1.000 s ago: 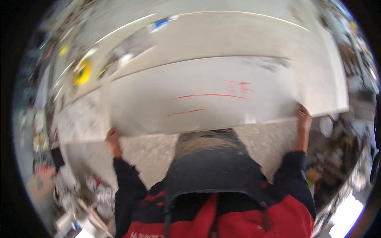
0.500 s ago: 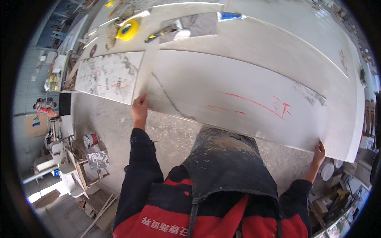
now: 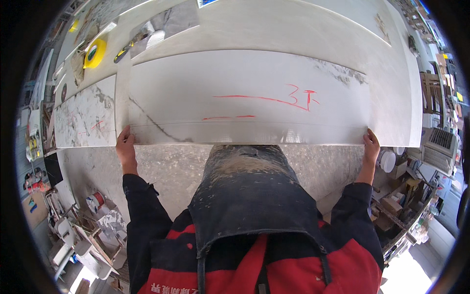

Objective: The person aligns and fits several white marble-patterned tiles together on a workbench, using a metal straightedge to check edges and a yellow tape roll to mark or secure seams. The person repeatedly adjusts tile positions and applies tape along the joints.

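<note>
A long white marbled slab (image 3: 235,81) with a dark grey vein, a thin straight line near its front edge and red hand-drawn marks lies flat on a pale worktable (image 3: 254,36). My left hand (image 3: 126,147) grips its near left corner, thumb and fingers closed at the edge. At the near right corner my right hand (image 3: 370,147) holds the slab in the same way. Left of it, across a narrow gap, lies a shorter marbled slab (image 3: 87,115) with red marks.
Farther back are a yellow tape roll (image 3: 95,53), a yellow-and-black knife (image 3: 123,52) and a grey stone offcut (image 3: 176,23). White buckets (image 3: 387,160) stand below the table's right end. Shelves and scrap pieces crowd both sides of the dusty floor (image 3: 171,171).
My view has turned, so the table and slab now run level across the picture and sit farther left. Both hands stay at the slab's two near corners.
</note>
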The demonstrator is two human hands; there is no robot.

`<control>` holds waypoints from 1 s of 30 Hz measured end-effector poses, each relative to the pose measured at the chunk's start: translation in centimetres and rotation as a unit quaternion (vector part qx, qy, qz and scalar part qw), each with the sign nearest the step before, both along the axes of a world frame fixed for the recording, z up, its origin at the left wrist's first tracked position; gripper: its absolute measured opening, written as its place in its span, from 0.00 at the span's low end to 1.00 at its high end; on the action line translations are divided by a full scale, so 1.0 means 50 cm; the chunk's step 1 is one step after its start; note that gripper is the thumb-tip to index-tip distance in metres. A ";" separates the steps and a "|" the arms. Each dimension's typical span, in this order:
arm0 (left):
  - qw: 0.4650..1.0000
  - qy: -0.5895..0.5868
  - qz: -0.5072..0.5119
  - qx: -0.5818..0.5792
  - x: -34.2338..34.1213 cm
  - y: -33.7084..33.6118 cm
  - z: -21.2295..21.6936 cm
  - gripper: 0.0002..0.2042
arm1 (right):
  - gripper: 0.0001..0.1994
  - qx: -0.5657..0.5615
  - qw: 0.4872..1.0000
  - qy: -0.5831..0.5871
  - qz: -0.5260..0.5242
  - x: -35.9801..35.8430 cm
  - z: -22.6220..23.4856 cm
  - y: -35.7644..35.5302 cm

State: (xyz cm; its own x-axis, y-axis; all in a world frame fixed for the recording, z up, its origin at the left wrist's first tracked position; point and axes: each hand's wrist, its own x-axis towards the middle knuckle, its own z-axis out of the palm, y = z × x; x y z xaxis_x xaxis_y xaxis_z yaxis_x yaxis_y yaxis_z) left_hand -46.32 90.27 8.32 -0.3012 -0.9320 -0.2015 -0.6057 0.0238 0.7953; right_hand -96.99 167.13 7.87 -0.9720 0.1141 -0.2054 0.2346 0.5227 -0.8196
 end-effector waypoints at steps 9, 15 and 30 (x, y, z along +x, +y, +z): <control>1.000 -0.009 0.006 0.012 0.008 -0.003 -0.006 0.22 | 0.22 0.014 1.000 -0.022 -0.006 0.003 0.006 0.004; 1.000 -0.004 0.011 0.016 -0.002 0.011 0.016 0.24 | 0.22 0.034 0.999 -0.010 -0.006 0.005 0.008 -0.011; 1.000 0.023 0.008 0.008 -0.013 0.022 0.019 0.22 | 0.20 -0.035 0.999 -0.022 0.006 -0.024 -0.041 0.049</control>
State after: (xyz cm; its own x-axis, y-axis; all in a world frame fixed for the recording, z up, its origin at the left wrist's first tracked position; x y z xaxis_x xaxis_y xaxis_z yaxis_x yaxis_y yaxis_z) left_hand -46.95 91.35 9.25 -0.2961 -0.9334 -0.2030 -0.5694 0.0019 0.8220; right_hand -98.18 169.57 5.85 -0.9633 0.0869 -0.2540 0.2646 0.4680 -0.8432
